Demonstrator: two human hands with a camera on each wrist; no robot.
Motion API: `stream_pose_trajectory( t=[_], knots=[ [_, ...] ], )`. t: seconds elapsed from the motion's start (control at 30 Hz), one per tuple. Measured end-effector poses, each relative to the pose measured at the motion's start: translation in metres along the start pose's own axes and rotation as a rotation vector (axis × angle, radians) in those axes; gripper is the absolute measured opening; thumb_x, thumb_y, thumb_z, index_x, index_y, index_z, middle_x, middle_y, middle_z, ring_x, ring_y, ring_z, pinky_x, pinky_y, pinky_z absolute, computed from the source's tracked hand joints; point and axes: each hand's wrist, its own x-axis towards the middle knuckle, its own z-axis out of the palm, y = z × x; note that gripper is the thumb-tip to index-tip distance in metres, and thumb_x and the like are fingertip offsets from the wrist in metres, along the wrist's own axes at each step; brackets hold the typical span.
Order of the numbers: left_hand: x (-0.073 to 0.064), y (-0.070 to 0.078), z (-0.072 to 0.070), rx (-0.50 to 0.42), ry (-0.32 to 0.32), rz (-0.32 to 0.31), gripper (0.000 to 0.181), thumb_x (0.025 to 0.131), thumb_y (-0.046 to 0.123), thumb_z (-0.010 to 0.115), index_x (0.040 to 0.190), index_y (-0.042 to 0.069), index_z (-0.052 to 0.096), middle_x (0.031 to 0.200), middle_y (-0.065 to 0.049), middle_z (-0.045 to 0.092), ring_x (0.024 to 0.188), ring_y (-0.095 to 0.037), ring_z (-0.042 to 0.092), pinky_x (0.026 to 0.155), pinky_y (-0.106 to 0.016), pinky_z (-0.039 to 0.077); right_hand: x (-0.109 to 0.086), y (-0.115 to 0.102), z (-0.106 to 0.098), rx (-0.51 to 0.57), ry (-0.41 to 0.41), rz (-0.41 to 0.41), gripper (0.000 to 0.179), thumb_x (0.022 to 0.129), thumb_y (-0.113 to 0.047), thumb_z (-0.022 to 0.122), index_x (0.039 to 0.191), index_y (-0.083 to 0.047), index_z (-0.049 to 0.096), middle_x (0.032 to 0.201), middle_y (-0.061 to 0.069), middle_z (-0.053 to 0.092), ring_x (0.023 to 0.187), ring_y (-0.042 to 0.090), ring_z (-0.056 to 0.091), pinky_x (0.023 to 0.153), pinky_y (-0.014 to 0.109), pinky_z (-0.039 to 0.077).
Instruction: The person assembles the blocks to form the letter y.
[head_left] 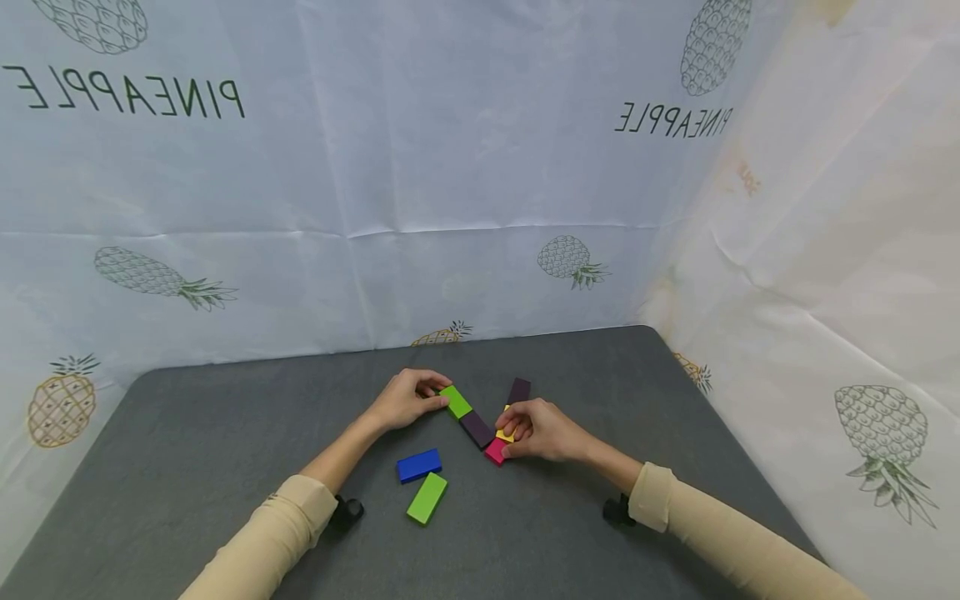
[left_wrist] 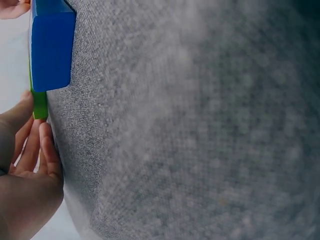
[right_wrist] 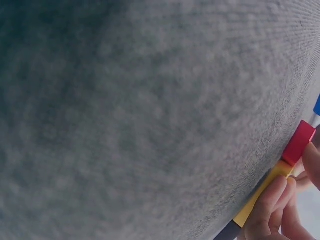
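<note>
A V of blocks lies on the dark grey table. Its left arm is a green block [head_left: 456, 402] end to end with a dark purple block [head_left: 476, 429]. My left hand [head_left: 407, 398] pinches the outer end of that green block between thumb and fingers. At the V's near corner is a red block [head_left: 495, 452], with a yellow block [right_wrist: 262, 195] beyond it and another dark purple block [head_left: 519, 390] at the far end. My right hand [head_left: 549, 429] holds the red block with its thumb against it, its fingers curled over the yellow block and partly hiding it.
A blue block [head_left: 419, 466] and a second green block [head_left: 427, 498] lie nearer me on the table [head_left: 247, 450], almost corner to corner. Behind the table hangs a white cloth [head_left: 450, 167] printed with pineapples, which also runs along the right side.
</note>
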Motion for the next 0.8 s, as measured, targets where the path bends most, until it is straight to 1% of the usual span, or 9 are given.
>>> stream_pose_trajectory(
  t=[0.33, 0.47, 0.63, 0.8],
  knots=[
    [-0.001, -0.001, 0.000, -0.003, -0.003, 0.012, 0.034, 0.103, 0.016, 0.075, 0.134, 0.003, 0.073, 0.131, -0.019, 0.076, 0.107, -0.026, 0.072, 0.086, -0.031, 0.056, 0.000, -0.001, -0.001, -0.006, -0.002, 0.002, 0.032, 0.091, -0.008, 0.087, 0.119, 0.001, 0.075, 0.104, 0.012, 0.074, 0.086, 0.004, 0.062, 0.079, 0.017, 0.057],
    [-0.003, 0.000, -0.001, -0.014, 0.000, 0.008, 0.036, 0.103, 0.015, 0.075, 0.136, 0.001, 0.072, 0.132, -0.021, 0.075, 0.110, -0.031, 0.073, 0.088, -0.035, 0.057, 0.000, -0.001, -0.001, -0.011, -0.005, 0.003, 0.032, 0.091, -0.008, 0.087, 0.119, 0.001, 0.075, 0.104, 0.011, 0.074, 0.086, 0.004, 0.063, 0.079, 0.017, 0.057],
    [-0.008, 0.003, -0.003, -0.027, 0.003, 0.000, 0.038, 0.104, 0.014, 0.074, 0.138, -0.002, 0.069, 0.135, -0.023, 0.073, 0.114, -0.036, 0.073, 0.092, -0.043, 0.061, 0.000, -0.001, -0.001, -0.013, -0.009, 0.000, 0.032, 0.091, -0.008, 0.087, 0.119, 0.001, 0.074, 0.104, 0.011, 0.073, 0.086, 0.004, 0.062, 0.079, 0.017, 0.057],
    [-0.014, 0.003, -0.006, -0.051, 0.005, -0.013, 0.038, 0.103, 0.013, 0.075, 0.137, -0.003, 0.069, 0.134, -0.025, 0.072, 0.115, -0.037, 0.073, 0.096, -0.048, 0.062, 0.000, -0.002, -0.002, -0.011, -0.010, 0.000, 0.032, 0.091, -0.008, 0.087, 0.119, 0.002, 0.074, 0.104, 0.011, 0.073, 0.086, 0.004, 0.062, 0.078, 0.017, 0.056]
  ],
)
